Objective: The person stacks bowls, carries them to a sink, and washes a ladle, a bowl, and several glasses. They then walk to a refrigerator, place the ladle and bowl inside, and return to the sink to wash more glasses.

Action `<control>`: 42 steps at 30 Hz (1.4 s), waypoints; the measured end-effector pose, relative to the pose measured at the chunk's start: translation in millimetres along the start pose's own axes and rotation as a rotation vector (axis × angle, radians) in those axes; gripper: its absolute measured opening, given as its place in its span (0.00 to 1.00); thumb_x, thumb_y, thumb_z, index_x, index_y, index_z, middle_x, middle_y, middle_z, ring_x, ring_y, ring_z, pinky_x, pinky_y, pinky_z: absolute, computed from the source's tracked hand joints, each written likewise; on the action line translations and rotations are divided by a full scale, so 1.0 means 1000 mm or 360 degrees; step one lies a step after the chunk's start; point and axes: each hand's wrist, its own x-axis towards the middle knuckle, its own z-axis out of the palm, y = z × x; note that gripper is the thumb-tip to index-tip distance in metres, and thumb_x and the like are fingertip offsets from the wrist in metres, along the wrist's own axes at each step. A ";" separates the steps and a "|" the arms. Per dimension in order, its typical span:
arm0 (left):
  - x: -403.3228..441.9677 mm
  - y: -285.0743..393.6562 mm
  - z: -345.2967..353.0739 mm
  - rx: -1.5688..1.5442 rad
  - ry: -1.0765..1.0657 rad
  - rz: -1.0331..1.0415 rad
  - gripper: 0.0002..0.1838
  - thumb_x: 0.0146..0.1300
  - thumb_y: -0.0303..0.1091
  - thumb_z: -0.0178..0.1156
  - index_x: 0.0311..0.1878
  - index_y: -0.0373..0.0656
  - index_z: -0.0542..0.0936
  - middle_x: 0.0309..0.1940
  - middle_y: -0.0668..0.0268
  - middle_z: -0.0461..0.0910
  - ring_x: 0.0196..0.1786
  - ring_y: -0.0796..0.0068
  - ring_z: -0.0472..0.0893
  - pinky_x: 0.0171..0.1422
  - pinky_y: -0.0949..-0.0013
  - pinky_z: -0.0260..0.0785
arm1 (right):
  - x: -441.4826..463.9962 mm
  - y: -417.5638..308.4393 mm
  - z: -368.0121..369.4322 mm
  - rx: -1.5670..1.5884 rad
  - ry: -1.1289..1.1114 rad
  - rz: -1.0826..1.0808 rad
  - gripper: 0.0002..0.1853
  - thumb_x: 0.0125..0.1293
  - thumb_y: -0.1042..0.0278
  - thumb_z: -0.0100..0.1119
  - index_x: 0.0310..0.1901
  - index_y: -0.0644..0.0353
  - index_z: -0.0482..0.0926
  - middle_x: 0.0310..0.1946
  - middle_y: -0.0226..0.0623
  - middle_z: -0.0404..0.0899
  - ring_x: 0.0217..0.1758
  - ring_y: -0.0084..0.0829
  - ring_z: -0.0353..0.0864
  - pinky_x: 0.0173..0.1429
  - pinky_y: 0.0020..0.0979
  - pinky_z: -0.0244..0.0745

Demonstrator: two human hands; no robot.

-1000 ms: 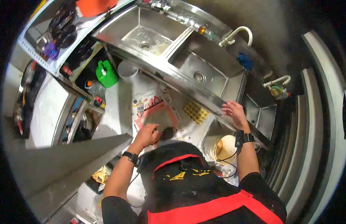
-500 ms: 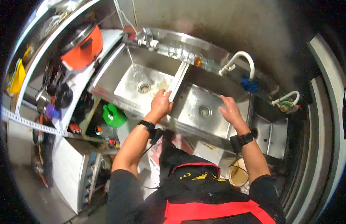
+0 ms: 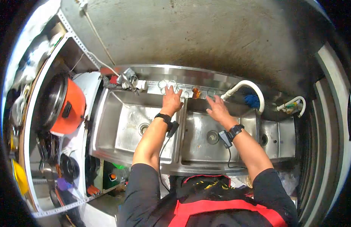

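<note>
My left hand [image 3: 172,102] reaches to the back ledge of the sink, its fingers spread beside a group of clear glasses [image 3: 162,85]. Whether the fingertips touch a glass, I cannot tell. Over the rear of the middle basin [image 3: 196,151], my right hand [image 3: 219,112] has its fingers apart, close to another clear glass [image 3: 211,93]. Between the two hands an amber glass [image 3: 196,92] stands on the ledge. Neither hand holds anything that shows. Each wrist wears a black band with a small device and a cable.
A white curved faucet [image 3: 248,84] arches at the right, with a blue scrubber [image 3: 252,100] behind it. The left basin [image 3: 130,117] has a tap at its back corner. Farther left, an orange cooker [image 3: 75,108] stands on a shelf. A smaller basin [image 3: 283,138] lies right.
Both hands have moved away from my body, from above the basins' front to the back ledge with the glasses. The view has shifted, with more wall showing. Water no longer shows running in the left basin.
</note>
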 end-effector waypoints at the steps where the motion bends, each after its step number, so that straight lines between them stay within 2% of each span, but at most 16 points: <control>1: 0.008 -0.004 0.003 0.0012 -0.0049 0.0015 0.34 0.53 0.43 0.70 0.66 0.60 0.72 0.69 0.45 0.58 0.72 0.35 0.55 0.65 0.46 0.67 | 0.011 -0.004 0.001 -0.0051 -0.0032 0.0025 0.40 0.58 0.60 0.66 0.72 0.43 0.59 0.67 0.56 0.57 0.70 0.57 0.58 0.69 0.50 0.64; 3: 0.024 -0.014 0.009 0.0036 -0.0147 0.0042 0.33 0.54 0.44 0.69 0.65 0.60 0.73 0.70 0.45 0.58 0.73 0.34 0.54 0.66 0.45 0.65 | 0.030 -0.012 0.005 -0.0198 -0.0116 0.0081 0.42 0.59 0.56 0.66 0.74 0.41 0.55 0.68 0.58 0.56 0.69 0.59 0.59 0.68 0.50 0.65; 10: 0.051 -0.034 0.035 0.0108 -0.0121 0.0051 0.30 0.56 0.45 0.66 0.65 0.61 0.74 0.66 0.46 0.64 0.71 0.31 0.55 0.67 0.43 0.63 | 0.077 -0.018 0.024 -0.0123 -0.0323 0.0243 0.40 0.60 0.55 0.65 0.73 0.41 0.57 0.60 0.58 0.65 0.62 0.59 0.68 0.61 0.51 0.70; 11: 0.053 -0.037 0.040 0.0103 -0.0025 0.0062 0.30 0.54 0.43 0.68 0.63 0.61 0.75 0.63 0.48 0.67 0.68 0.33 0.60 0.63 0.46 0.68 | 0.083 -0.018 0.027 -0.0110 -0.0332 0.0268 0.39 0.60 0.55 0.65 0.72 0.42 0.59 0.58 0.58 0.67 0.61 0.58 0.69 0.60 0.51 0.71; 15: 0.061 -0.040 0.034 -0.0104 -0.0153 0.0044 0.19 0.58 0.31 0.55 0.54 0.53 0.80 0.51 0.53 0.74 0.58 0.44 0.67 0.53 0.49 0.73 | 0.101 -0.007 0.046 0.0075 -0.0194 0.0316 0.30 0.61 0.55 0.64 0.65 0.48 0.70 0.51 0.56 0.74 0.54 0.56 0.75 0.53 0.51 0.75; 18: 0.068 -0.044 0.044 -0.0093 -0.0123 0.0048 0.16 0.56 0.30 0.56 0.49 0.50 0.83 0.50 0.53 0.74 0.57 0.44 0.68 0.52 0.49 0.73 | 0.109 -0.002 0.062 0.0048 -0.0126 0.0302 0.23 0.61 0.53 0.63 0.57 0.52 0.75 0.46 0.55 0.77 0.48 0.54 0.79 0.49 0.51 0.76; 21: 0.071 -0.046 0.059 -0.0037 -0.0019 0.0023 0.19 0.48 0.32 0.69 0.48 0.52 0.84 0.47 0.54 0.75 0.54 0.45 0.70 0.50 0.52 0.75 | 0.108 0.001 0.078 0.0100 0.0101 0.0329 0.22 0.62 0.52 0.63 0.53 0.54 0.76 0.44 0.54 0.78 0.46 0.53 0.80 0.48 0.50 0.76; 24: 0.065 -0.042 0.060 -0.0087 0.0089 0.0002 0.18 0.47 0.33 0.70 0.44 0.49 0.86 0.45 0.56 0.76 0.50 0.46 0.70 0.50 0.53 0.74 | 0.103 0.003 0.072 0.0133 -0.0010 0.0375 0.22 0.61 0.51 0.63 0.51 0.58 0.77 0.42 0.53 0.79 0.46 0.53 0.80 0.47 0.49 0.76; 27: 0.055 -0.036 0.053 -0.0107 0.0050 0.0005 0.18 0.46 0.34 0.71 0.44 0.48 0.86 0.44 0.56 0.76 0.49 0.47 0.71 0.51 0.53 0.73 | 0.081 0.021 0.079 0.0389 0.0256 0.0307 0.17 0.63 0.53 0.63 0.40 0.60 0.80 0.38 0.46 0.82 0.41 0.48 0.81 0.42 0.44 0.76; 30: 0.032 -0.020 0.043 -0.0262 0.0204 0.0077 0.10 0.47 0.32 0.68 0.36 0.44 0.85 0.41 0.55 0.76 0.49 0.44 0.71 0.47 0.51 0.74 | 0.052 0.056 0.092 0.1237 -0.0029 0.0686 0.16 0.67 0.51 0.61 0.40 0.58 0.79 0.38 0.38 0.82 0.39 0.38 0.83 0.41 0.39 0.77; 31: 0.025 -0.013 0.041 -0.0270 0.0307 0.0113 0.14 0.46 0.36 0.72 0.37 0.45 0.86 0.39 0.56 0.77 0.46 0.47 0.72 0.46 0.51 0.74 | 0.033 0.056 0.082 0.1893 -0.0089 0.0992 0.17 0.68 0.48 0.58 0.42 0.56 0.79 0.38 0.32 0.82 0.38 0.31 0.82 0.40 0.35 0.76; 34: 0.003 0.021 0.024 -0.0680 0.0347 0.0041 0.16 0.48 0.40 0.73 0.41 0.46 0.86 0.40 0.55 0.79 0.43 0.49 0.75 0.50 0.54 0.70 | -0.023 0.086 0.072 0.3177 -0.0288 0.1385 0.19 0.68 0.44 0.55 0.42 0.54 0.78 0.39 0.32 0.82 0.37 0.32 0.81 0.40 0.34 0.75; 35: -0.001 0.029 0.025 -0.0891 0.0285 0.0028 0.16 0.53 0.42 0.72 0.42 0.44 0.86 0.40 0.58 0.81 0.40 0.57 0.79 0.50 0.58 0.72 | -0.037 0.096 0.080 0.3358 -0.0272 0.1413 0.24 0.66 0.36 0.53 0.41 0.52 0.79 0.34 0.34 0.81 0.39 0.31 0.80 0.36 0.33 0.71; 38: -0.025 0.070 0.023 -0.2447 -0.0364 -0.0718 0.16 0.62 0.41 0.67 0.48 0.41 0.82 0.40 0.61 0.81 0.41 0.66 0.81 0.52 0.62 0.75 | -0.086 0.121 0.089 0.3877 -0.0048 0.1581 0.24 0.65 0.35 0.55 0.37 0.51 0.79 0.32 0.34 0.81 0.38 0.31 0.80 0.33 0.30 0.68; 39: -0.033 0.080 0.035 -0.2932 -0.0498 -0.0758 0.17 0.68 0.41 0.60 0.53 0.39 0.78 0.40 0.63 0.80 0.45 0.71 0.81 0.53 0.61 0.77 | -0.096 0.129 0.091 0.3903 0.0006 0.1583 0.24 0.65 0.35 0.54 0.39 0.51 0.78 0.32 0.35 0.81 0.36 0.31 0.80 0.33 0.29 0.66; 42: -0.061 0.102 0.079 -0.3659 -0.0842 -0.1028 0.20 0.71 0.42 0.56 0.57 0.37 0.72 0.50 0.56 0.72 0.51 0.57 0.78 0.59 0.50 0.76 | -0.123 0.143 0.084 0.3821 0.0156 0.1650 0.24 0.65 0.36 0.54 0.41 0.51 0.76 0.33 0.37 0.82 0.34 0.32 0.80 0.33 0.29 0.66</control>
